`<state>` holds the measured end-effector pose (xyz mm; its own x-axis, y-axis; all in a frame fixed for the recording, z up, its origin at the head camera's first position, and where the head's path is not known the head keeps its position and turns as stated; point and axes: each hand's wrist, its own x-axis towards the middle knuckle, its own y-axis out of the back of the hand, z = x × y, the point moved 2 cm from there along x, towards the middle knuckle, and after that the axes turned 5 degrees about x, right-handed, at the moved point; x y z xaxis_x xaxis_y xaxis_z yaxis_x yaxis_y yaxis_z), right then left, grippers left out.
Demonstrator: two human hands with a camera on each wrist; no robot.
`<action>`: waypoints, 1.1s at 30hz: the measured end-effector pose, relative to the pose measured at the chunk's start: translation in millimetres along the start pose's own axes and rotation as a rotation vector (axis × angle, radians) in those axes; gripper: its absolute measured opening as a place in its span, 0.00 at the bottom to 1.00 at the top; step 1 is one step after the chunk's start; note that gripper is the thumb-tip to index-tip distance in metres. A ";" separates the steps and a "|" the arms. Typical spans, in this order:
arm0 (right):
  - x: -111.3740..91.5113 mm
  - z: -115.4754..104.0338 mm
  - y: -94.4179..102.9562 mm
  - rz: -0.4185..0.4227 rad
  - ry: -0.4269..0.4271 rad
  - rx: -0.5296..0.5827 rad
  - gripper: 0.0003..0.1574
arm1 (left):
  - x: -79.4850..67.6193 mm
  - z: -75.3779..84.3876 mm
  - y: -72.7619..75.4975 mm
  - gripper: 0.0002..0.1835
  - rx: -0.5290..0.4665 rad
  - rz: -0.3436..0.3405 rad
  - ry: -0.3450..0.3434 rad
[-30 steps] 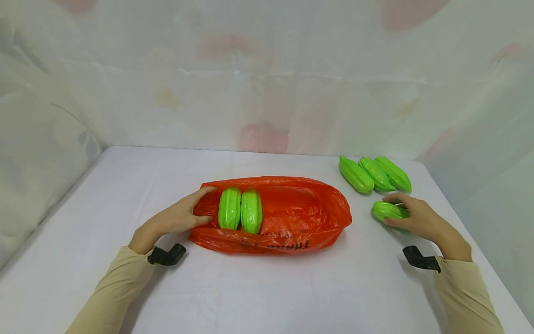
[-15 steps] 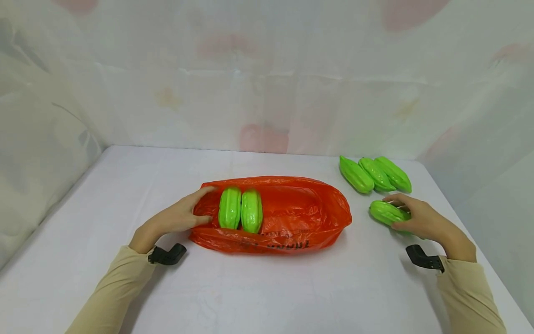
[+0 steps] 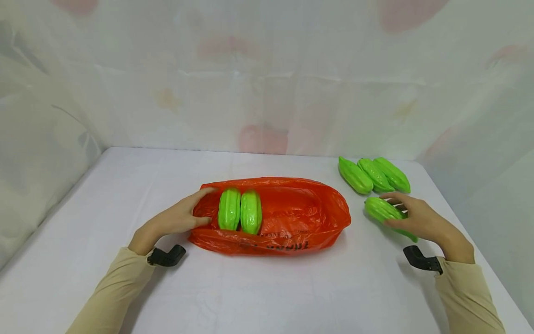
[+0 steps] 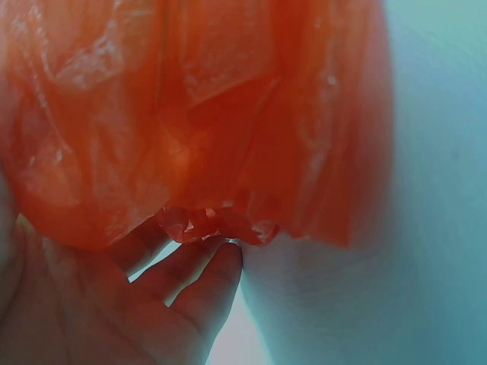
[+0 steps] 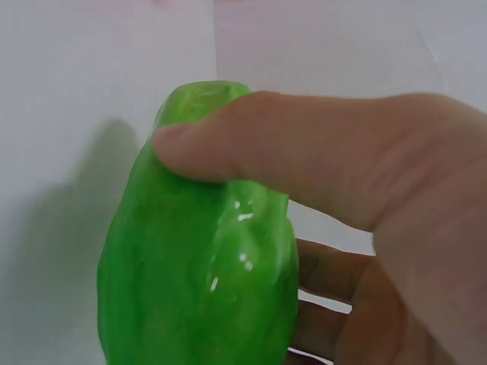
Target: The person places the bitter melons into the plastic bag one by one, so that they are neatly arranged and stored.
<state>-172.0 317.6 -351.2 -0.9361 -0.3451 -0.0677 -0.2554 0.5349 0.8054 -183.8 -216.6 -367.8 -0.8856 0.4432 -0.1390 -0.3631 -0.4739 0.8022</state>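
In the head view my left hand (image 3: 177,217) grips the left end of a red plastic bag (image 3: 292,208), whose mouth faces up. Its fingers and thumb bend round the bag's edge, and the left wrist view shows the red film (image 4: 221,114) hanging over the palm. Two shiny green ridged gourds (image 3: 251,212) lie side by side inside the bag, near that hand. To the right, my right hand (image 3: 425,221) holds another green ridged gourd (image 3: 378,208), slanted, close above or on the table. The thumb (image 5: 221,144) lies across this gourd in the right wrist view.
Three more green gourds (image 3: 354,175) lie together at the table's back right corner, beyond the right hand. White cloth covers the table (image 3: 267,297). Pale printed sheeting (image 3: 267,83) hangs behind and on both sides. A black camera mount (image 3: 167,256) sits on each wrist.
The gourd in my right hand has turned, and more of its length now shows, pointing to the back left. My left hand and the bag have stayed in place.
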 end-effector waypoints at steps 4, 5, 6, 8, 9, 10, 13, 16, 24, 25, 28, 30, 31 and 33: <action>-0.1 -7.0 1.2 0.020 0.017 0.009 0.39 | 0.1 0.1 -0.2 0.38 0.002 -0.001 -0.003; -0.2 -8.9 1.5 0.025 0.021 0.008 0.39 | 0.1 0.0 -0.2 0.38 0.003 -0.001 -0.002; -0.5 -10.9 1.9 0.032 0.021 0.004 0.39 | 0.1 0.0 -0.2 0.38 0.004 -0.001 -0.002; -1.3 -15.1 2.8 0.044 0.026 -0.001 0.39 | 0.1 0.1 -0.1 0.38 0.003 0.000 -0.001; -1.8 -17.4 3.3 0.049 0.028 -0.004 0.39 | 0.0 0.2 0.0 0.38 0.001 -0.001 0.001; -2.3 -19.6 3.7 0.055 0.029 -0.005 0.39 | -0.1 0.4 0.0 0.38 0.000 -0.002 0.001; -3.3 -25.1 4.5 0.071 0.039 -0.009 0.39 | -0.2 0.7 0.1 0.38 -0.006 -0.004 0.002; -3.7 -29.6 4.7 0.084 0.047 -0.009 0.39 | -0.6 0.9 0.3 0.38 -0.010 -0.005 0.003; -4.5 -39.3 4.7 0.111 0.066 0.009 0.39 | -1.1 1.5 0.4 0.38 -0.010 -0.006 0.001; -4.7 -40.6 4.8 0.116 0.071 0.009 0.39 | -1.1 1.5 0.4 0.38 -0.010 -0.005 0.000; -5.3 -44.4 4.8 0.127 0.081 0.011 0.39 | -1.0 1.5 0.7 0.38 -0.008 -0.003 0.000; -5.7 -46.6 4.4 0.126 0.084 0.017 0.39 | -1.0 1.6 0.7 0.38 -0.008 -0.002 -0.002; -6.0 -47.8 4.2 0.124 0.083 0.021 0.40 | -1.0 1.6 0.6 0.38 -0.007 -0.002 -0.003; -6.7 -50.4 3.8 0.120 0.081 0.029 0.40 | -0.9 1.3 0.4 0.38 -0.007 -0.003 -0.001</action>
<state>-154.5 283.1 -318.0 -0.9380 -0.3381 0.0764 -0.1512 0.5976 0.7874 -182.7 -216.1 -366.6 -0.8842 0.4454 -0.1406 -0.3677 -0.4781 0.7976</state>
